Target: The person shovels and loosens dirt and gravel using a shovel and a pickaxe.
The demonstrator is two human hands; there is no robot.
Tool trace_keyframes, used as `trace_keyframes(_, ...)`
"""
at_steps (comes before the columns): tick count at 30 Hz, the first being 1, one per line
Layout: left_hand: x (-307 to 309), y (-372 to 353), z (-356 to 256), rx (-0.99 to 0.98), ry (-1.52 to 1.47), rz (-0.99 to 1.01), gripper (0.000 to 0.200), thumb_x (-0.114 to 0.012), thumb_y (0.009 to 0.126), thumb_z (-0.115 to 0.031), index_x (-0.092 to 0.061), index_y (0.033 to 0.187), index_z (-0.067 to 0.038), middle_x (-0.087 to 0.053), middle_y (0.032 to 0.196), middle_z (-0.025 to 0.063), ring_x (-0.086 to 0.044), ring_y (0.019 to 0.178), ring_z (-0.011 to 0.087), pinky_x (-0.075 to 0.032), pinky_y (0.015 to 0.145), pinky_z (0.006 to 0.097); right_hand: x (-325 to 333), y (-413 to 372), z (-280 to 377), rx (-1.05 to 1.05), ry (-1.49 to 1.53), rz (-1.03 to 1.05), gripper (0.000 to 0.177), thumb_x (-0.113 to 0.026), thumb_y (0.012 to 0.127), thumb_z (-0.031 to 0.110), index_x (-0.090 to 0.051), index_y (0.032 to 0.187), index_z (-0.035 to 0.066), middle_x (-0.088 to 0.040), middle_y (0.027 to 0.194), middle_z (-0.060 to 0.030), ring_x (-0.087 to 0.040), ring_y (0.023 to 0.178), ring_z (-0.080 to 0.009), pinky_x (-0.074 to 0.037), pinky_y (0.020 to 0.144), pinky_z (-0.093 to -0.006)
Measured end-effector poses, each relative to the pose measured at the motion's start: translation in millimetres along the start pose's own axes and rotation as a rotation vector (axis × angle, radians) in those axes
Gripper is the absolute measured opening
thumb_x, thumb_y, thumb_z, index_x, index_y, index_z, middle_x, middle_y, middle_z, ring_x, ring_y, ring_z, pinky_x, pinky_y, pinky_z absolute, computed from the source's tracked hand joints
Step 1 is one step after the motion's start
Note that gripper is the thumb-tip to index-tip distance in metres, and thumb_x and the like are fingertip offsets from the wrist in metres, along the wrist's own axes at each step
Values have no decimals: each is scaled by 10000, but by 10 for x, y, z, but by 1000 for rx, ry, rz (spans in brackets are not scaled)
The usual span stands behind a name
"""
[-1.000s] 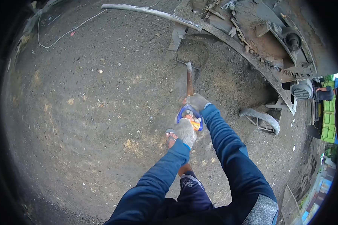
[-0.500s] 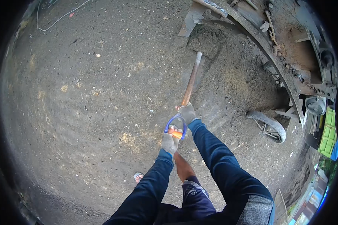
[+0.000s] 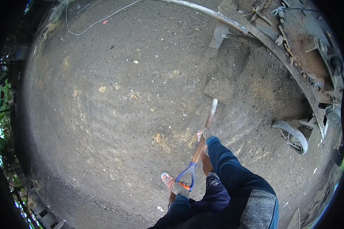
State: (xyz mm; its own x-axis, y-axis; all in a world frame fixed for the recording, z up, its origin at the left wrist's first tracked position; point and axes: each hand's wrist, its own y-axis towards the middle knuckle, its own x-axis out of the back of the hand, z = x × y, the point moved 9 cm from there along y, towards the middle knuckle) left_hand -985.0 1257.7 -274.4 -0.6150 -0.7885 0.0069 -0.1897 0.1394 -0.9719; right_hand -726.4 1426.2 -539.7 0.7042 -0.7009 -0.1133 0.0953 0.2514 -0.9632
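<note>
A shovel (image 3: 200, 150) with a wooden shaft and a blue D-shaped handle slants across the ground in front of my body. My left hand (image 3: 180, 189), in a grey glove, is closed round the orange grip of that handle, low near my legs. Farther up, my gloved right hand (image 3: 208, 133) wraps round the middle of the shaft. Dark loose soil (image 3: 220, 89) lies heaped on the blade and hides most of it. Beyond the blade is a hollowed pile of the same soil (image 3: 239, 57), beneath a curved metal frame.
The curved metal beam (image 3: 271, 44) arches along the upper right, with a support plate (image 3: 219, 35) reaching down. A spoked wheel (image 3: 292, 137) stands at the right. Rubble and sticks lie beyond the beam. A thin wire (image 3: 99, 26) crosses the ground at the upper left.
The shovel has come back out of the soil pile toward my body, with soil on its blade. My left hand has drawn back with the handle; my right hand is now farther down the shaft toward the blade.
</note>
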Motion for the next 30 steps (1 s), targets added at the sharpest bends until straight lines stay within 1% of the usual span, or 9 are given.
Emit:
trace_keyframes(4,661,-136,-223,-46,3,-118,337,-588,927,-362,-470,735,-112,-489,601,46,-519,534,217,-461,528,353,13,-402,-328,217,-260,-235,219,-569,919,266,-517,1069,116,-521,672,-65,-561,487,-246,-495,440,-441)
trace_keyframes(10,1811,-202,-882,-143,62,-191,380,-582,928,-392,-448,700,-120,-461,560,42,-487,475,214,-437,462,352,-333,-1388,-1251,54,-3,-12,135,-521,902,187,-533,955,64,-572,713,-122,-598,532,-313,-539,483,-492)
trace_keyframes(13,2322,-246,-1388,-219,118,-192,401,-579,928,-407,-437,683,-124,-447,539,40,-471,445,213,-426,429,351,-474,-2011,-1566,153,36,-130,105,-495,912,167,-521,892,67,-565,704,-112,-582,514,-301,-526,469,-502)
trace_keyframes(15,2453,-559,-1783,-305,137,-204,492,-565,913,-497,-383,623,-144,-371,461,19,-363,342,190,-294,316,346,-633,-2336,-1836,159,170,-67,96,-471,922,153,-518,880,80,-556,690,-92,-565,496,-275,-520,459,-494)
trace_keyframes(18,3032,-118,-2483,-480,240,-29,492,-585,889,-525,-394,634,-150,-355,456,3,-368,348,163,-313,314,346,-881,-2879,-2179,194,361,36,120,-484,934,182,-519,859,96,-515,661,-61,-545,496,-257,-507,474,-491)
trace_keyframes(21,2807,-933,-3158,-530,322,73,483,-611,888,-484,-389,611,-156,-340,456,-8,-382,349,152,-337,307,351,-1131,-3297,-2487,222,527,173,113,-529,939,198,-500,1005,112,-494,712,-59,-553,611,-254,-527,585,-492)
trace_keyframes(25,2561,-1206,-4002,-746,593,259,460,-613,886,-470,-448,617,-135,-364,464,-7,-394,353,146,-329,305,342,-1126,-4159,-2952,208,831,145,183,-617,891,180,-494,1017,130,-512,847,-78,-564,726,-266,-530,682,-500)
trace_keyframes(28,2177,-1546,-4062,-943,875,391,450,-613,887,-451,-493,628,-103,-414,473,6,-404,346,145,-336,328,316,-820,-4428,-3475,124,1085,126,227,-640,875,208,-480,1018,135,-497,940,-98,-551,822,-292,-506,780,-541)
trace_keyframes(30,2007,-1792,-3764,-1018,1069,522,448,-616,885,-442,-512,631,-88,-430,477,13,-418,344,147,-340,342,303,-404,-4667,-3949,143,1227,43,212,-621,887,230,-487,1019,131,-485,875,-58,-536,813,-273,-492,784,-539)
